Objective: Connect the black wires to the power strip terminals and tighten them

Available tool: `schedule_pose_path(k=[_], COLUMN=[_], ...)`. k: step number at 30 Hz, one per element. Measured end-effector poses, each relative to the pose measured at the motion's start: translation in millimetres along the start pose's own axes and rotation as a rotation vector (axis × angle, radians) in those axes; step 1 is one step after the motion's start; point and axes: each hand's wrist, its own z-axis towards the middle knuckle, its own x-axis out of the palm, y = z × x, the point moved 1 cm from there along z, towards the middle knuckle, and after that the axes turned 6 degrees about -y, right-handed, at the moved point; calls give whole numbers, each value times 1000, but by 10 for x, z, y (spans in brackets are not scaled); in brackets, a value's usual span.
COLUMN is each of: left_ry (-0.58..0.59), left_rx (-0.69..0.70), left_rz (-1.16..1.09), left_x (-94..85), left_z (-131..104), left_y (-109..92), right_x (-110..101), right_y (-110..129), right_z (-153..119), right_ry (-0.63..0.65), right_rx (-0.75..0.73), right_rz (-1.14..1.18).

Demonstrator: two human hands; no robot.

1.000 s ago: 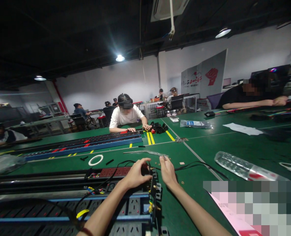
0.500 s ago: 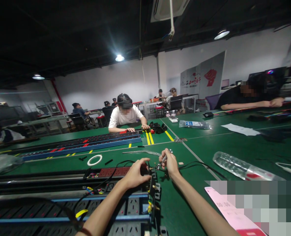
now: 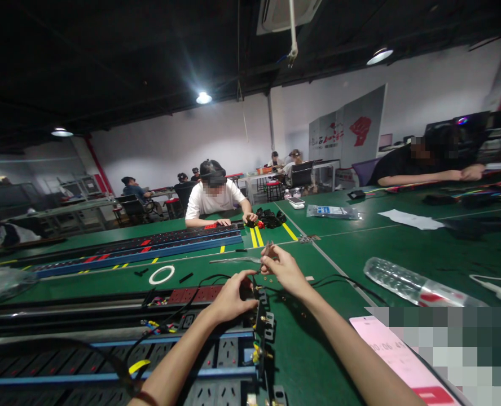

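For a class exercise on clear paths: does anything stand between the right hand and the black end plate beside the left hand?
Nothing visible stands between the right hand and the black end plate. The left hand curls close to the plate's far end.

There are two near hands, one left hand [image 3: 228, 300] and one right hand [image 3: 288, 272], with one metal piece [image 3: 269, 248] between the right fingers. Eight other people show, one in white [image 3: 215, 200] across the table, and three lit lamps [image 3: 203, 97]. Counted singly: one white ring [image 3: 161, 267], one pink-screened phone [image 3: 388, 347], one white device [image 3: 296, 201], one paper [image 3: 410, 219], one blue-labelled bag [image 3: 334, 212]. Two small bottles [image 3: 287, 193] stand together. Sockets [image 3: 227, 352] are partly hidden, so their total cannot be told.
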Motion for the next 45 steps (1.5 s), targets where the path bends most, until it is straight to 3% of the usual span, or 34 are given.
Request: schedule_pose_path(k=[7, 14, 34, 45], left_ry=[-5, -3, 4, 7], left_rx=[11, 26, 58, 53], left_rz=[3, -17, -86, -90], left_x=[-1, 5, 22, 32], left_z=[4, 8, 22, 21], left_y=[-16, -11, 25, 36], right_x=[-2, 19, 160, 137], right_y=[333, 398, 400, 373], right_z=[-118, -184, -281, -269], right_ry=[17, 40, 164, 115], right_rx=[-357, -358, -298, -295], right_rz=[-647, -895, -809, -872])
